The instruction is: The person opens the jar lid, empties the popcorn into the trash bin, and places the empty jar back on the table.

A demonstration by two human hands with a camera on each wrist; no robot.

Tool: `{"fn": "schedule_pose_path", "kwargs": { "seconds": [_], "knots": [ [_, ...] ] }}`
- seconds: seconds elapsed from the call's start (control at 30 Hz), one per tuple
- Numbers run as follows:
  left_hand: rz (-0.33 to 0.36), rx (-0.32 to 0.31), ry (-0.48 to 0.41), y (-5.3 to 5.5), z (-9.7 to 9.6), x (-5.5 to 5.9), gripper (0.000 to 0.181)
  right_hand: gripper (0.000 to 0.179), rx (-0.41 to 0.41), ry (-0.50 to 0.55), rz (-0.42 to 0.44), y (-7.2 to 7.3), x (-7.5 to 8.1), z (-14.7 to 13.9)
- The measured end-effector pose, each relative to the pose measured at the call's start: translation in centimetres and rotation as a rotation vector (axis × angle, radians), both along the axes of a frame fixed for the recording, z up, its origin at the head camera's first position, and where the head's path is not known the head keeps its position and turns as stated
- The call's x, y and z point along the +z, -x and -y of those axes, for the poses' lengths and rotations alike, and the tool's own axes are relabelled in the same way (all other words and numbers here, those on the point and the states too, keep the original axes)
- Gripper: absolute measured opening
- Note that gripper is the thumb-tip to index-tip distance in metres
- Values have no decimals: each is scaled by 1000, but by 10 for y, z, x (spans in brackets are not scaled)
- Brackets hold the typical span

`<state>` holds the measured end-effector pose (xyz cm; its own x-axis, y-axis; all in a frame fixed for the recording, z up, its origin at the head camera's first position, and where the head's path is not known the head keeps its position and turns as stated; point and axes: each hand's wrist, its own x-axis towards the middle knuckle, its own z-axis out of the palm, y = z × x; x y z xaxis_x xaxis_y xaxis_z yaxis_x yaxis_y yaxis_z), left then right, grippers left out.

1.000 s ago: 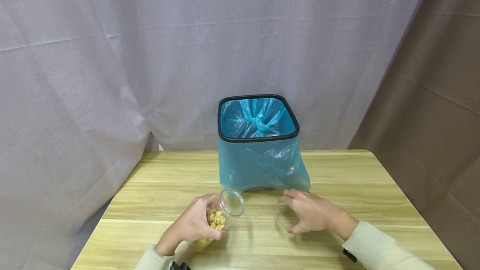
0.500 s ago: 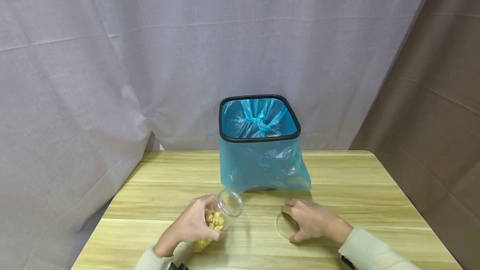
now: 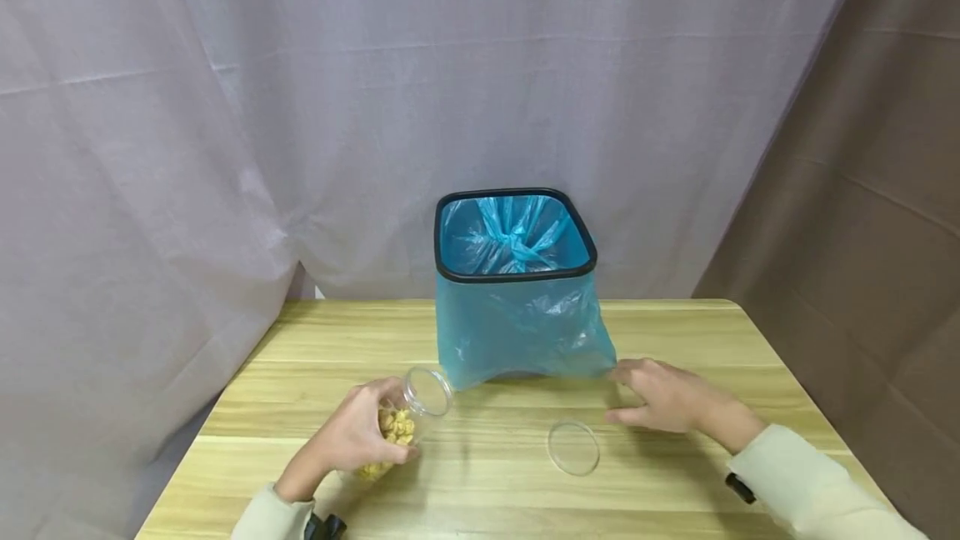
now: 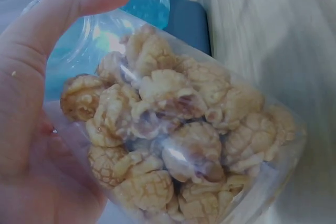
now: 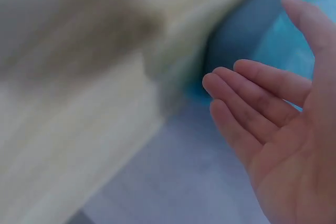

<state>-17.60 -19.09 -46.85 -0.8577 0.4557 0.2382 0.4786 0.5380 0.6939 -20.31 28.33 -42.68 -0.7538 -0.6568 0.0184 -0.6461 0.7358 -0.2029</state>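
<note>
My left hand (image 3: pixel 352 432) grips a clear plastic jar (image 3: pixel 429 394), tilted with its uncapped mouth up and to the right. Caramel popcorn (image 4: pixel 168 114) fills much of the jar in the left wrist view, with my thumb and palm along its side. A round clear lid (image 3: pixel 573 448) lies flat on the table between my hands. To the right of that lid, my right hand (image 3: pixel 671 398) hovers with nothing in it; its fingers are extended and apart from the thumb, as the right wrist view shows.
Behind the hands stands a trash bin (image 3: pixel 516 277) with a black rim and a blue bag draped over it, knotted inside. It sits on the wooden table (image 3: pixel 360 340). Grey curtains (image 3: pixel 360 107) hang at the back and left, a brown one (image 3: pixel 862 232) at the right.
My right hand has let go of the lid and moved away to the right, leaving it on the table. My left hand has shifted slightly left with the jar.
</note>
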Motion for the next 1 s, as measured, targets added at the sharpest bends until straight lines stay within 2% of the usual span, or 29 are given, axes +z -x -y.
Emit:
{"fn": "schedule_pose_path", "kwargs": {
  "seconds": [0.17,0.27,0.33,0.5,0.6,0.77,1.0],
  "knots": [
    [-5,51,43,6,18,13,63,65,-112,-1,-42,13,37,-10],
    [-7,72,59,9,27,23,63,65,-143,-1,-94,21,60,-10],
    [-34,88,76,12,33,32,64,68,-171,-8,-115,25,77,-8],
    [-105,133,136,20,43,61,65,82,-229,-41,-113,34,115,1],
    [-173,158,187,24,50,82,61,88,-245,-49,-114,40,134,8],
    [-309,184,268,33,57,118,56,93,-230,-65,-156,52,154,18],
    [-351,179,334,52,49,167,63,92,-199,-97,-226,66,159,28]
  ]
}}
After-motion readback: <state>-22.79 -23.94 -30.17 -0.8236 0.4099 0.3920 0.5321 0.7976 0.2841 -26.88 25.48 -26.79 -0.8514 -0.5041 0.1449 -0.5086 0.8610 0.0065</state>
